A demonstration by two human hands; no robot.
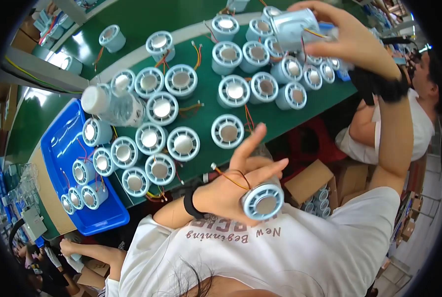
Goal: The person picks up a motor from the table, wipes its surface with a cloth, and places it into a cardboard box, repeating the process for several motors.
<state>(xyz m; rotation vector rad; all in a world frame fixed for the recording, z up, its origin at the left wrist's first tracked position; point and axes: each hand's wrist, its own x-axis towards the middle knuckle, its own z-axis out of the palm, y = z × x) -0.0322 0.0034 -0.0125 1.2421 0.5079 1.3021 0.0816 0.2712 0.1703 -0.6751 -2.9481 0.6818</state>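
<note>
Near my chest, my left hand (231, 185) grips a light-blue cylindrical housing (264, 201) with a silver disc in its slotted end; its thin coloured wires trail over the hand. The index finger points away from the grip. At the far right, my right hand (347, 32) is wrapped around another light-blue housing (294, 28), tipped on its side above the table group, wires hanging by the thumb. Between the hands, a single housing (228, 131) stands on the green table mat (206, 111). Many similar ones stand in clusters, silver discs up.
A blue tray (99, 220) at the left holds several housings. A clear bottle with a white cap (113, 105) lies tilted among them. Below the table edge is an open cardboard box (312, 183) of housings. Another person (404, 114) sits at the right; other people's arms show lower left.
</note>
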